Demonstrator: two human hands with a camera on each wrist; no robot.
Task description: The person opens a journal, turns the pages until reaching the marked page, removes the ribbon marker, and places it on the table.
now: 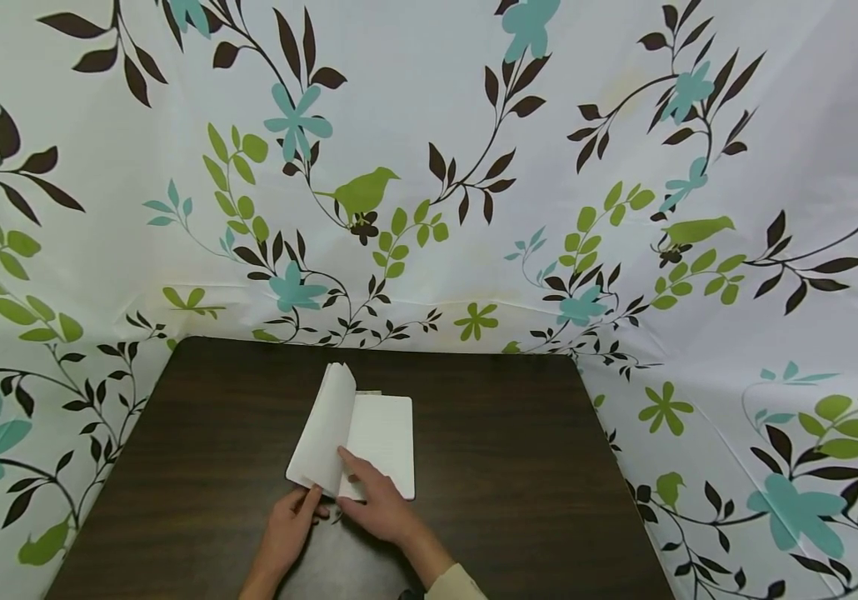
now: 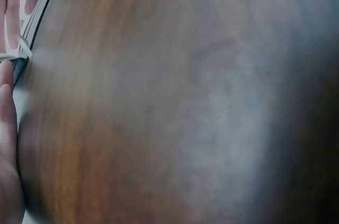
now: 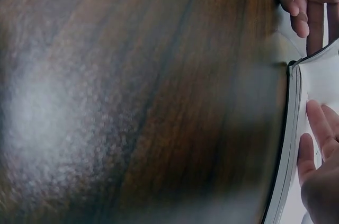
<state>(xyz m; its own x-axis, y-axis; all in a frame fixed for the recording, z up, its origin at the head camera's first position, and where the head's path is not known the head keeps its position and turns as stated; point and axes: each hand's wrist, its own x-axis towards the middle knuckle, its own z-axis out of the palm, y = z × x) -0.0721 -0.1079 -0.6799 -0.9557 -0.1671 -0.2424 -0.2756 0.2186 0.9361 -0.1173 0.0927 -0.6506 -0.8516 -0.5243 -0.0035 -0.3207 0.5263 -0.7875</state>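
An open notebook [image 1: 387, 433] with white pages lies on the dark wooden table. Its left-hand pages [image 1: 324, 425] are raised and curve over toward the left. My left hand [image 1: 288, 527] pinches the lower edge of those raised pages, thumb on top and fingers beneath. Beside it, my right hand [image 1: 382, 507] rests on the lower part of the notebook near the fold, its fingers extended on the page. In the right wrist view, the right fingers [image 3: 318, 123] touch the white page close to the dark-edged cover. A thin ribbon-like strip [image 2: 24, 46] shows at the notebook's edge in the left wrist view.
The brown wood-grain table [image 1: 504, 467] stretches out on both sides of the notebook. Behind and around it hangs a white cloth [image 1: 414, 100] printed with leaves, birds and blue flowers. A pale sleeve [image 1: 455, 583] covers the right forearm.
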